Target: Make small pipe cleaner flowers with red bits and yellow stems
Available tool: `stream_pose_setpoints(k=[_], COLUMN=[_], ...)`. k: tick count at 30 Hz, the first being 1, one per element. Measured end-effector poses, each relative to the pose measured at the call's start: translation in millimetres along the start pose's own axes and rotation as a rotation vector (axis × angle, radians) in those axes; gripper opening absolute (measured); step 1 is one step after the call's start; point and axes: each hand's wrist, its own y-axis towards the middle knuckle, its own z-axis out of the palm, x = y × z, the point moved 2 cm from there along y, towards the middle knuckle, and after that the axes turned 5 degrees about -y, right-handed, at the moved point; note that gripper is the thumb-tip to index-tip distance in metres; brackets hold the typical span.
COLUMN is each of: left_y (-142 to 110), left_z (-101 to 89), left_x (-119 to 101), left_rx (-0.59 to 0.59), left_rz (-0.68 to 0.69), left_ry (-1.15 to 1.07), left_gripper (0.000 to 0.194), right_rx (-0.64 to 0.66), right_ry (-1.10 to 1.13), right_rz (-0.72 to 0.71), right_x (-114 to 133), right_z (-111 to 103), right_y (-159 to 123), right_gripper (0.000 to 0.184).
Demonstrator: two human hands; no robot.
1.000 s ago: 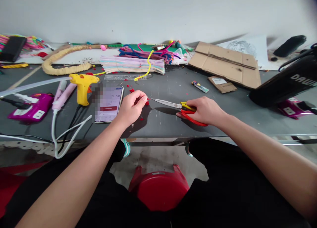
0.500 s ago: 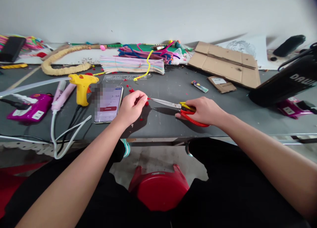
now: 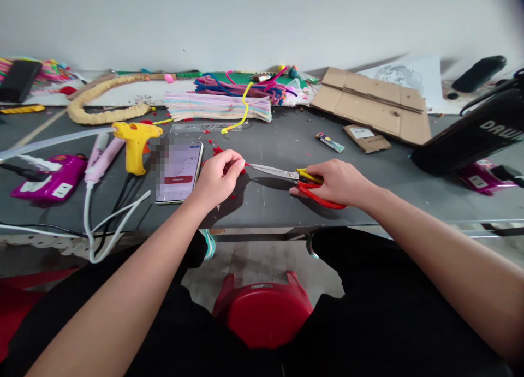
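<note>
Between thumb and fingertips, my left hand (image 3: 221, 175) pinches a small red fuzzy piece (image 3: 246, 164); most of it is hidden by the fingers. My right hand (image 3: 338, 181) is wrapped round the red and yellow handles of a pair of scissors (image 3: 274, 171). The scissor blades point left and look nearly closed, their tips right at the red piece. More red scraps (image 3: 216, 150) lie on the table behind my left hand. A phone (image 3: 179, 172) with a running timer lies just left of that hand.
A yellow glue gun (image 3: 135, 145) and a purple power strip (image 3: 53, 179) with cables stand left. Pipe cleaner bundles (image 3: 216, 105) lie at the back, cardboard (image 3: 372, 104) behind right. A black bottle (image 3: 470, 129) leans at far right. Below the table edge is a red stool (image 3: 262, 314).
The phone's timer has gone from 50 to 51. Both hands and the scissors have hardly moved.
</note>
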Motion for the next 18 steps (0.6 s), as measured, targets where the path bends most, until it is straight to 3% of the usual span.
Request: stream_pose_setpoints(k=[18], left_y=[0.6], left_z=[0.3], left_x=[1.1], left_rx=[0.004], left_rz=[0.007], left_ry=[0.023], left_gripper=[0.020], right_rx=[0.008], right_ry=[0.031], right_rz=[0.025], right_x=[-1.0], right_z=[-0.3], right_y=[1.2], right_gripper=[0.058])
